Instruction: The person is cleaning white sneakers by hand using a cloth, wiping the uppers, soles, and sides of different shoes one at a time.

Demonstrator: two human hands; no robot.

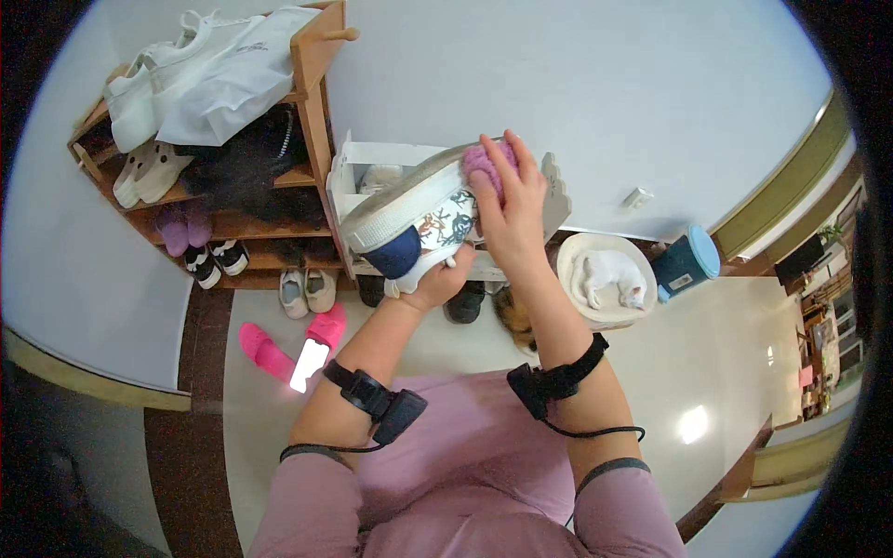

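A white sneaker [439,223] with a printed pattern and a navy heel patch is held up before me, tilted on its side with the sole edge facing up and left. My left hand [444,279] grips it from below near the shoe's opening; some of its fingers are hidden by the shoe. Against the toe end, my right hand [513,199] presses a pink fuzzy cloth [492,166], its fingers spread over it. The cloth and this hand hide the toe's front part.
A wooden shoe rack [317,132] with shoes and a white bag stands left, a white rack [342,174] behind the sneaker. Pink slippers [261,352] lie on the floor. A white cat [610,275] curls in a pet bed [568,261] beside a blue bin [687,261]. Brown fur [515,317] shows nearby.
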